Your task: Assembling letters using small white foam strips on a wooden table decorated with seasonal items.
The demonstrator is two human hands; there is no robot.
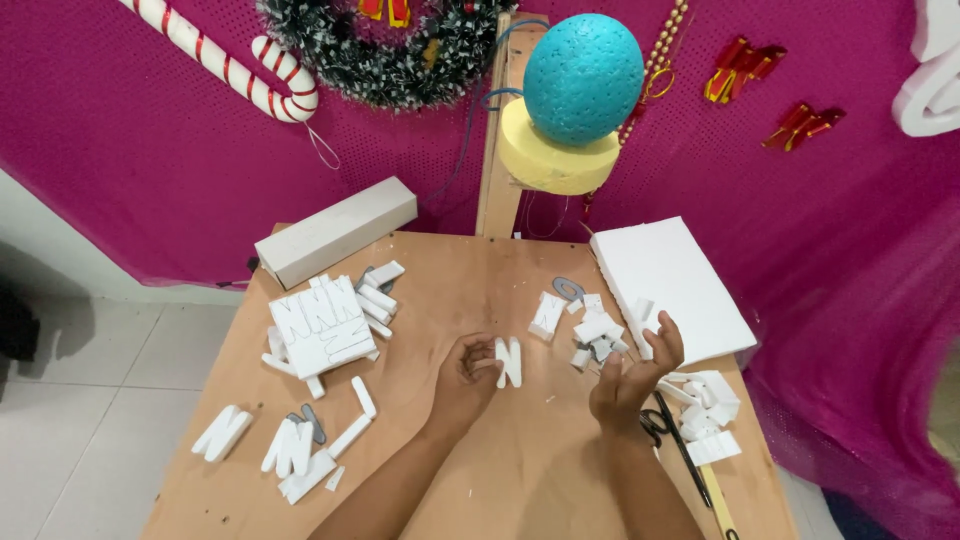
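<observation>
left hand: pinches white foam letter; right hand: empty, fingers spread

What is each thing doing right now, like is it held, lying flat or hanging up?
Left hand: curled, holding the foam letter.
Right hand: open, holding nothing.
Scissors: lying on the table.
Foam sheet: lying flat.
Blue ball: sitting on the yellow disc.
Candy cane: hanging on the wall.
</observation>
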